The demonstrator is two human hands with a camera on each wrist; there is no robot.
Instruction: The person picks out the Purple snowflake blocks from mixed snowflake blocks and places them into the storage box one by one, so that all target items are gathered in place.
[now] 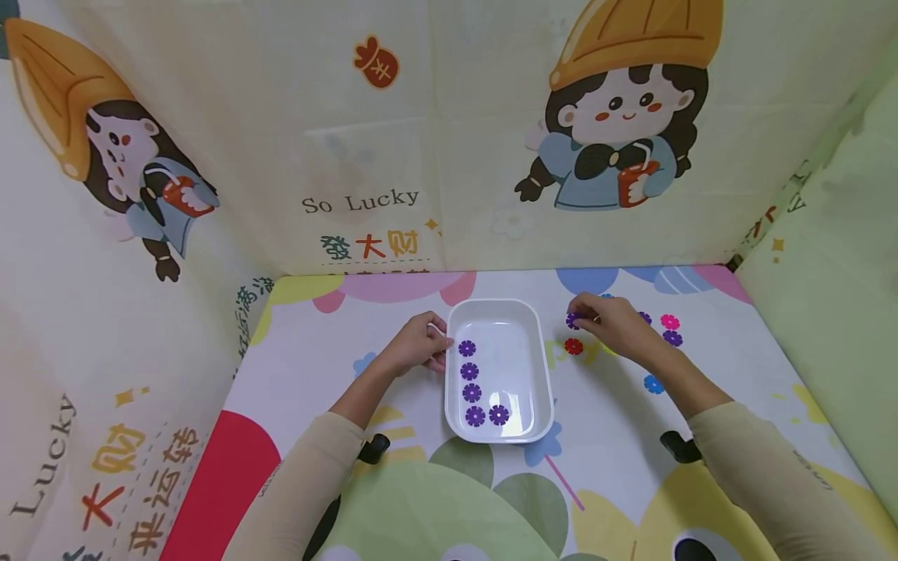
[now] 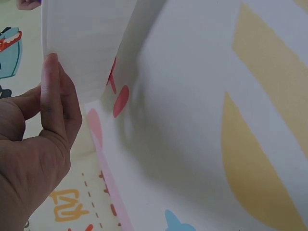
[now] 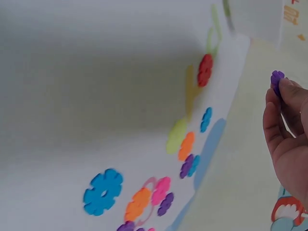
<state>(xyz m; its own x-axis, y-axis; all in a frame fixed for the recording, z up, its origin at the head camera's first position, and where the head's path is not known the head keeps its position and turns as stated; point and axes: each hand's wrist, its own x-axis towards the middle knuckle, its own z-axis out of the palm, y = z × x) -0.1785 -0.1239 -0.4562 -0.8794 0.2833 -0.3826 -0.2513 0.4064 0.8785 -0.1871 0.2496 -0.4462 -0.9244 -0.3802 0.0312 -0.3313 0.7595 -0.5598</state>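
A white rectangular tray (image 1: 515, 351) stands in the middle, with several purple snowflake-shaped discs (image 1: 469, 372) in a column along its left side and one beside the lowest. My left hand (image 1: 415, 343) grips the tray's left rim, with the thumb at the edge; in the left wrist view the fingers (image 2: 52, 96) lie against its wall. Right of the tray, my right hand (image 1: 617, 323) pinches a purple disc (image 3: 276, 82) between thumb and fingertips, held above the table. Below that hand lies a red disc (image 1: 574, 347).
Loose discs lie on the right part of the patterned tabletop: a blue disc (image 1: 654, 384), a pink disc (image 1: 669, 322), a purple disc (image 1: 672, 338), and orange discs (image 3: 138, 204) partly hidden by the right arm in the head view. A printed cloth wall (image 1: 477, 171) rises behind the table.
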